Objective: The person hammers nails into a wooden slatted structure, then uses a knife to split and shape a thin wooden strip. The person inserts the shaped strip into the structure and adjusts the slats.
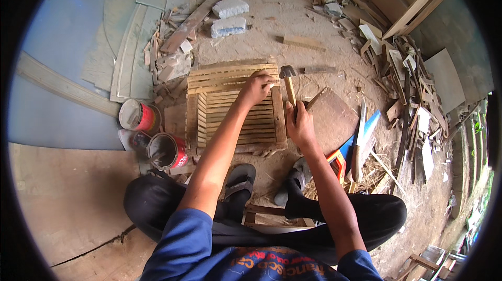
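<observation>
Dirt floor strewn with wood scraps. Slatted crate (234, 104) lay before knees. Left hand (256, 88) pinched something too small to identify on top slat. Right hand (299, 124) clenched around hammer (289, 85), handle partly hidden.

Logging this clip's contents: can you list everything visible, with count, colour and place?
slatted wooden frame: 1, pale wood, on ground at centre
hammer: 1, dark head, wooden handle, at frame's right edge
tin cans: 2, red, left of frame
white blocks: 2, top centre
handsaw: 1, right of frame
wood offcuts: many, brown, right side
sandals: 2, dark, on feet
left hand: on frame's top slats
right hand: grip on hammer handle
</observation>
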Demonstrator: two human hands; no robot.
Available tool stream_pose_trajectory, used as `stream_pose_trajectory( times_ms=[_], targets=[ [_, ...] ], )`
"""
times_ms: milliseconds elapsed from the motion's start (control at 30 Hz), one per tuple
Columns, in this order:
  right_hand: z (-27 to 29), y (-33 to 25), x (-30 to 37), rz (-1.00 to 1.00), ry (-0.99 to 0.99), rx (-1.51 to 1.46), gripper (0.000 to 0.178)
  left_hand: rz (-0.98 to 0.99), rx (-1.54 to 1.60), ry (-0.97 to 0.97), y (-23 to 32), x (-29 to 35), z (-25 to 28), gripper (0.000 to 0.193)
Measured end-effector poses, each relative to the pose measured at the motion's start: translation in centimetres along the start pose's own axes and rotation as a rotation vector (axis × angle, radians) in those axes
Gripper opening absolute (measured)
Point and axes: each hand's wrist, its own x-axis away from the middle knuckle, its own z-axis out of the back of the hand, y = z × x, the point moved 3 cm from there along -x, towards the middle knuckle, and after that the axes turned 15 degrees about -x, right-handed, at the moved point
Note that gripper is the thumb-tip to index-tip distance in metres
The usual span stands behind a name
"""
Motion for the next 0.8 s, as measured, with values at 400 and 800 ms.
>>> stream_pose_trajectory(
  times_ms=[400,800],
  targets=[
    [0.5,-0.6,-1.2,0.026,-0.075,0.076,0.023,0.044,-0.140,0.154,0.6,1.2,-0.1,0.014],
    [-0.4,-0.2,-1.0,-0.003,-0.044,0.047,0.026,0.042,-0.208,0.193,0.8,1.2,0.0,0.018]
  ],
)
